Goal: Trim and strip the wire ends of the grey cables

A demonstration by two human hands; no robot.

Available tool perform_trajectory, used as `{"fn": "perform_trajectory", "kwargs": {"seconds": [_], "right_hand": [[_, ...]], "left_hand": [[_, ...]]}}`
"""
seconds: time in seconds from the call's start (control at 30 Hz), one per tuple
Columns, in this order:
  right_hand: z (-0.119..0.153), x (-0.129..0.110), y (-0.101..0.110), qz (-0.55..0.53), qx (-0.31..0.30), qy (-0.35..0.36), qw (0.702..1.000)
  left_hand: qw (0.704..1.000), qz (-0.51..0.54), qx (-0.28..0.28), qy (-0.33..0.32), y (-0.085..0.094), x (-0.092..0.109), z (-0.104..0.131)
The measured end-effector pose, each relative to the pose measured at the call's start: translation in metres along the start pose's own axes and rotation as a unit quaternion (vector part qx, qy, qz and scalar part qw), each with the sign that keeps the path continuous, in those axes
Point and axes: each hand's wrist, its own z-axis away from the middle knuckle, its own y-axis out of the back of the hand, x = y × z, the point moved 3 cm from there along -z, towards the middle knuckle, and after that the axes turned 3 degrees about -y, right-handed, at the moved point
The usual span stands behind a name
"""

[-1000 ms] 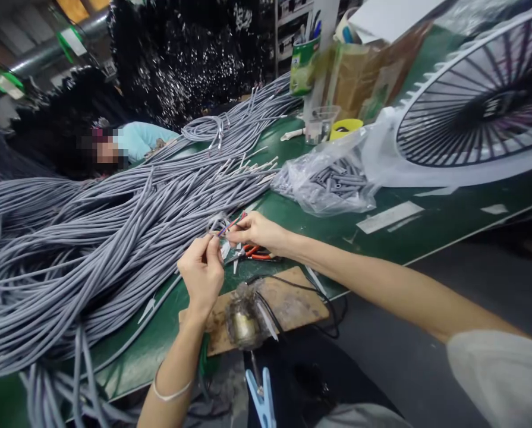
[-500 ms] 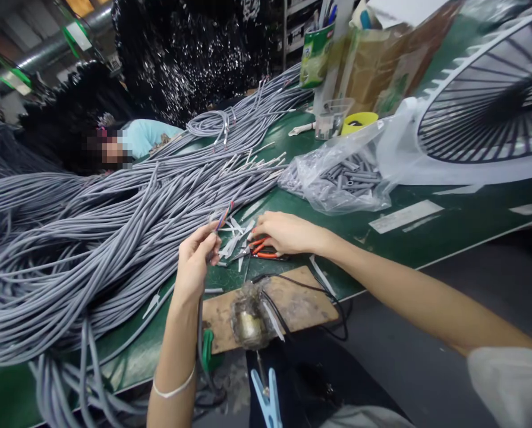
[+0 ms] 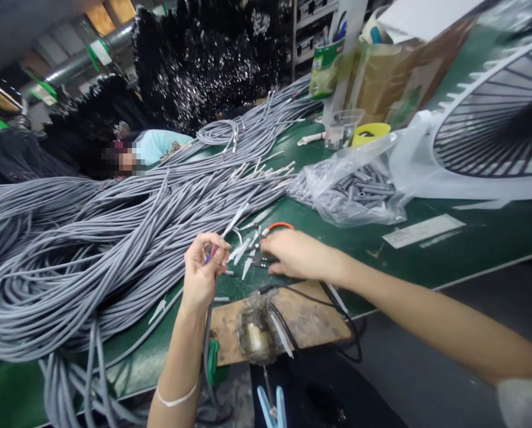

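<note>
My left hand is closed on the end of a grey cable, whose coloured inner wires show between the fingers. A pale strip sticks up beyond the fingertips. To the right, my right hand has its fingers curled at the orange-handled cutters, partly hiding them. Between the hands, white scraps lie on the green table.
Bundled grey cables cover the left. Ahead are a plastic bag of grey tubes, a yellow ring and a fan. A device on a wooden board sits nearest me. A person is beyond the cables.
The cutters have turned in my right hand, with the orange handle now pointing away. A pale strip now stands up at my left fingertips, and the coloured wires are more covered. The view has shifted slightly.
</note>
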Motion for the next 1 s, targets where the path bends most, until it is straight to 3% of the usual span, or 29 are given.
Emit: {"fn": "perform_trajectory", "kwargs": {"seconds": [0.13, 0.27, 0.33, 0.43, 0.7, 0.8, 1.0], "right_hand": [[0.008, -0.015, -0.013, 0.056, 0.019, 0.025, 0.998], [0.011, -0.004, -0.002, 0.008, 0.041, 0.035, 0.999], [0.012, 0.004, 0.011, -0.072, 0.121, 0.035, 0.989], [0.015, 0.007, 0.027, -0.184, 0.236, 0.038, 0.953], [0.017, -0.01, 0.028, -0.254, 0.206, 0.133, 0.936], [0.017, -0.008, 0.027, -0.263, 0.2, 0.139, 0.933], [0.02, -0.001, 0.028, -0.213, 0.256, 0.117, 0.936]], "left_hand": [[0.994, -0.048, -0.025, -0.098, 0.002, 0.003, 0.004], [0.98, -0.111, -0.026, -0.162, 0.008, 0.002, 0.008], [0.972, -0.142, -0.028, -0.183, 0.008, 0.002, 0.01], [0.958, -0.19, -0.04, -0.211, 0.004, 0.006, 0.012], [0.912, -0.289, -0.091, -0.276, -0.01, 0.015, 0.016], [0.903, -0.304, -0.108, -0.285, -0.013, 0.015, 0.017], [0.902, -0.306, -0.125, -0.277, -0.015, 0.014, 0.016]]}}
